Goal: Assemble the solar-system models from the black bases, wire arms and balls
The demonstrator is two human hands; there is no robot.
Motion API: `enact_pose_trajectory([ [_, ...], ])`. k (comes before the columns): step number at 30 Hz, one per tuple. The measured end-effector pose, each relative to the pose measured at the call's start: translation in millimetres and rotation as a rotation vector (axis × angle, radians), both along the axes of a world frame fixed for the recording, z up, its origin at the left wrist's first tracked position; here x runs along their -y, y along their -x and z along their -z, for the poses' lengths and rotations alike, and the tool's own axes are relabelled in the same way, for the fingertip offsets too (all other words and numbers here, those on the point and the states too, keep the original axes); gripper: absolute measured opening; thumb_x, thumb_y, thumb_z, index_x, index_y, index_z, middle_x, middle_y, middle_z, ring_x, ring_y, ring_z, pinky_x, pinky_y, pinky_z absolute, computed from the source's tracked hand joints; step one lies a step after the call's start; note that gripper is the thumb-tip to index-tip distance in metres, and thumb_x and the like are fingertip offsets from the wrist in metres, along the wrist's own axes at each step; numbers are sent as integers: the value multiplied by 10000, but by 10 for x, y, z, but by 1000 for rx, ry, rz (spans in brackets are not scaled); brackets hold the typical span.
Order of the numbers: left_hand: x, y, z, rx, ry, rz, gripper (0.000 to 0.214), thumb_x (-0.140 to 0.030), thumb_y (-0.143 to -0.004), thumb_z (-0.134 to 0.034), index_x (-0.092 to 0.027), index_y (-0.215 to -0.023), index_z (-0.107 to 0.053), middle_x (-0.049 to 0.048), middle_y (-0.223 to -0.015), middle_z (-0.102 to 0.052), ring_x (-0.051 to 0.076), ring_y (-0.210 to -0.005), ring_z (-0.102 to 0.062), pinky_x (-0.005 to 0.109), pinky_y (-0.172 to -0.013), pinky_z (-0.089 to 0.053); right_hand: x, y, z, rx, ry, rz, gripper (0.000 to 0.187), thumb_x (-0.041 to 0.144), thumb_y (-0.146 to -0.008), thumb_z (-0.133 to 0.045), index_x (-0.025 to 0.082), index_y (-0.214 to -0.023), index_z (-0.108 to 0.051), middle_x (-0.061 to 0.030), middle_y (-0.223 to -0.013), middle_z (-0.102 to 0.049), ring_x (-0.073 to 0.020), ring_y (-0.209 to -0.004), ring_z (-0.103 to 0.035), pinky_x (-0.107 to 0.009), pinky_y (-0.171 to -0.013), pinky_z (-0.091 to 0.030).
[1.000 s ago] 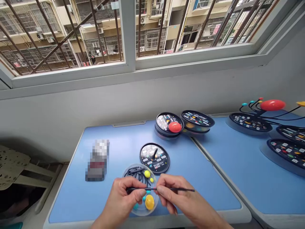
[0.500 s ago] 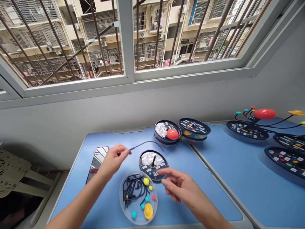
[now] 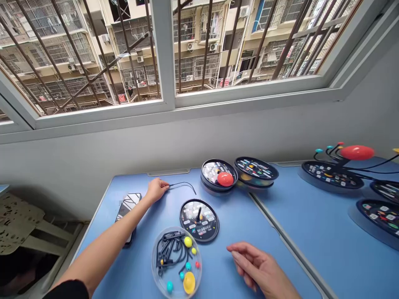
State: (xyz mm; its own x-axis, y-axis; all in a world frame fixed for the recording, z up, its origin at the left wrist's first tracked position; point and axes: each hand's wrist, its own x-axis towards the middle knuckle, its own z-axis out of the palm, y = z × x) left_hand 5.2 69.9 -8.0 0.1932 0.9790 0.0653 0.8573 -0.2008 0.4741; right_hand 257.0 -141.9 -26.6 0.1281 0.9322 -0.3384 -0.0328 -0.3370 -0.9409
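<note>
My left hand [image 3: 156,189] pinches one end of a thin black curved rod [image 3: 183,184] over the back of the blue table. My right hand [image 3: 254,265] hovers at the front right with thumb and fingertips close together; nothing shows in it. Between them lies a round black base [image 3: 202,233] printed with planets, a short black post [image 3: 199,213] standing at its middle. Nearer me is a clear round tub [image 3: 154,265] holding black rods and arms, yellow, teal and red balls, and a yellow ringed planet [image 3: 189,282].
A phone [image 3: 129,207] lies at left. Behind stand two stacked round cases [image 3: 255,171], [image 3: 215,185], one bearing a red dome [image 3: 225,179]. Assembled planet models [image 3: 332,174] sit at right, past a seam between tables [image 3: 280,232]. A wall and barred window close the back.
My left hand has moved away from me and slightly left, carrying the black rod lower toward the table. My right hand has drawn back to the right, away from the round base.
</note>
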Motion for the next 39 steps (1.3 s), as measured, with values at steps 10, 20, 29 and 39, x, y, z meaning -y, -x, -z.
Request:
enact_pose_trajectory([
  [10, 26, 27, 17, -42, -149, 4, 220, -179, -726, -652, -254, -923, -717, 44, -874, -593, 212, -896, -532, 339, -812, -398, -1, -17, -72, 1, 30, -50, 409, 538, -628, -649, 161, -782, -618, 46, -500, -476, -74, -402, -383, -216, -409, -259],
  [20, 1100, 281, -377, 140, -180, 32, 133, -186, -778, -571, -199, -785, -704, 25, -761, -579, 166, -776, -548, 290, -727, -422, -2, 6, -156, 51, 67, -82, 431, 541, -576, -667, 156, -767, -627, 34, -509, -495, -94, -431, -412, -232, -420, -298],
  [29, 1744, 1, -326, -263, -104, 322, 250, -124, -819, -482, -172, -647, -656, 55, -769, -539, 182, -762, -452, 333, -675, -322, 67, 85, -148, 78, 60, -104, 402, 504, -608, -653, 154, -805, -638, 34, -508, -496, -94, -432, -406, -232, -424, -294],
  [39, 1818, -81, -297, -142, 159, 368, 171, -97, -716, -541, -176, -615, -653, 42, -738, -587, 187, -764, -504, 332, -723, -339, 96, 189, -284, 148, 8, -177, 344, 483, -668, -604, 170, -800, -657, 25, -524, -495, -112, -461, -422, -243, -451, -344],
])
